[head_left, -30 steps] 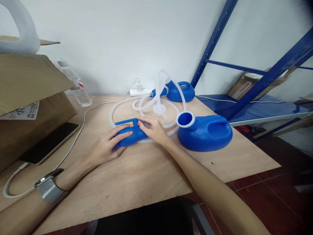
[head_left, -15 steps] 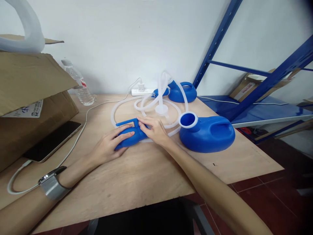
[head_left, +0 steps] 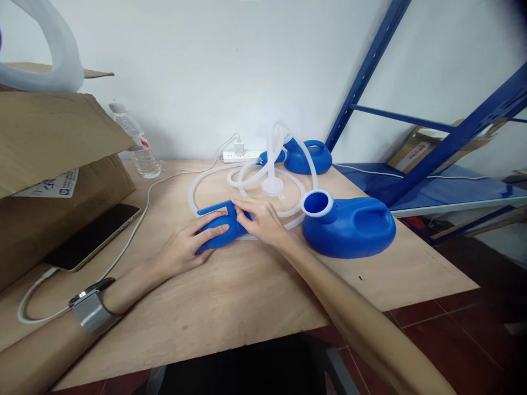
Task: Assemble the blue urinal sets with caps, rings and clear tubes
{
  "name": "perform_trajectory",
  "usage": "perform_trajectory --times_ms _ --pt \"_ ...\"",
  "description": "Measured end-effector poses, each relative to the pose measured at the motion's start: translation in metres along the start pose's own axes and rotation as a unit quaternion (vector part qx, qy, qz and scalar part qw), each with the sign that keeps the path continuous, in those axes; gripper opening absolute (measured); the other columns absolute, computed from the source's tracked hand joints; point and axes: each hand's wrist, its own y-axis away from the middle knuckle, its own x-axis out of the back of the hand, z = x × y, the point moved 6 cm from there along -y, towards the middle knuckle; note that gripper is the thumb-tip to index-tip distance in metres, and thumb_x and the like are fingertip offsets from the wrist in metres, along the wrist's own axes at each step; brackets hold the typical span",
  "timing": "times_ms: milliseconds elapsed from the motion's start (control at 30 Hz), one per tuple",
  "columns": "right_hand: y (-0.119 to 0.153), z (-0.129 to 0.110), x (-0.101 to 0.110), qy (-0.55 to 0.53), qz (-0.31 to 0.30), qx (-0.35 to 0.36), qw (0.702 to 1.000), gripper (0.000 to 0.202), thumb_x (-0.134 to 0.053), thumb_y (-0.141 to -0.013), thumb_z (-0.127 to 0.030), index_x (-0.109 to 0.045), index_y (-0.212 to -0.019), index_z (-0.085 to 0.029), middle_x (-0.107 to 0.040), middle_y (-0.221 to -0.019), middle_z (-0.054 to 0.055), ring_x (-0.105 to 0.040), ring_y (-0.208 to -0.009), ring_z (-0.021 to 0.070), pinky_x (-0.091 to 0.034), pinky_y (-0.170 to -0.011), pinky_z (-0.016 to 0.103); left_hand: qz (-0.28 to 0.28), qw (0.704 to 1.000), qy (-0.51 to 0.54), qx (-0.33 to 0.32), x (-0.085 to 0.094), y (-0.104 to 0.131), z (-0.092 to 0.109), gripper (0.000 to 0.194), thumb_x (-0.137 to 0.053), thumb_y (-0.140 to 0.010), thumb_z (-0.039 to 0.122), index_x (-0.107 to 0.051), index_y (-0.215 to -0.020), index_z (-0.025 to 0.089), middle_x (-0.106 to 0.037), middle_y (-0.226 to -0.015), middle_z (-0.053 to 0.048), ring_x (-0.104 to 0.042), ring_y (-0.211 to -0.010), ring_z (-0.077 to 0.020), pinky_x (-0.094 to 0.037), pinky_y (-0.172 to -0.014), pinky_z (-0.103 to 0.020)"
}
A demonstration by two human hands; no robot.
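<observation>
My left hand (head_left: 187,241) is wrapped round a rounded blue plastic piece (head_left: 224,231), which has a thin straight bar along its far side. Thumb and fingertips of my right hand (head_left: 263,219) pinch this same piece where the bar meets the body. Both hands rest low over the table, and the fingers hide part of the piece. Right of them a blue urinal bottle (head_left: 349,227) with a white-rimmed mouth and moulded handle lies on its side, mouth tilted up. Behind the hands, a coiled translucent hose (head_left: 193,189) lies around a white disc-shaped fitting (head_left: 272,185).
A second blue bottle (head_left: 308,158) and a power strip (head_left: 241,156) stand by the wall. At left are a cardboard box (head_left: 61,219), a phone (head_left: 93,236) on a white cable and a water bottle (head_left: 142,148). Blue shelving (head_left: 436,189) is beyond the right edge.
The view has shifted very slightly. Both hands keep the same hold on the blue piece, and nothing else has visibly moved.
</observation>
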Motion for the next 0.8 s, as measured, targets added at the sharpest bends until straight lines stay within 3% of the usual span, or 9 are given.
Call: perform_trajectory --times_ms 200,367,600,800 --pt "-0.005 -0.006 0.001 0.019 -0.03 0.019 0.999 0.036 -0.052 -0.093 -0.013 -0.076 -0.12 -0.019 -0.079 -0.11 0.008 -0.073 -0.095 0.0209 -0.057 -0.085 0.032 0.0 1.0 -0.009 -0.007 -0.001 0.001 0.0 0.049 -0.061 -0.092 0.009 -0.057 -0.139 0.023 -0.058 -0.15 -0.015 -0.062 -0.134 -0.0296 -0.06 -0.103 -0.043" --pt "-0.007 -0.009 0.005 0.009 -0.039 0.031 0.999 0.039 -0.05 -0.096 -0.014 -0.073 -0.127 -0.015 -0.077 -0.117 0.011 -0.072 -0.104 0.0224 -0.056 -0.094 0.036 0.004 1.0 -0.026 -0.012 -0.001 0.001 0.001 0.048 -0.061 -0.092 0.009 -0.057 -0.139 0.022 -0.059 -0.149 -0.016 -0.063 -0.133 -0.0291 -0.06 -0.102 -0.043" --pt "-0.008 0.009 0.007 -0.148 -0.06 -0.057 0.985 0.033 -0.054 -0.101 -0.023 -0.076 -0.126 -0.023 -0.078 -0.119 0.008 -0.071 -0.114 0.023 -0.054 -0.104 0.042 -0.007 1.0 -0.021 -0.012 -0.001 0.001 0.001 0.049 -0.061 -0.094 0.01 -0.056 -0.141 0.021 -0.058 -0.15 -0.017 -0.06 -0.136 -0.0299 -0.06 -0.103 -0.043" --pt "-0.008 0.032 -0.006 -0.306 -0.08 -0.171 0.933 0.029 -0.068 -0.093 -0.03 -0.079 -0.119 -0.023 -0.08 -0.111 0.006 -0.074 -0.105 0.0215 -0.058 -0.1 0.04 -0.008 0.999 -0.028 -0.024 0.0 0.0 0.003 0.052 -0.06 -0.094 0.009 -0.053 -0.143 0.024 -0.058 -0.15 -0.017 -0.059 -0.137 -0.0304 -0.061 -0.101 -0.045"
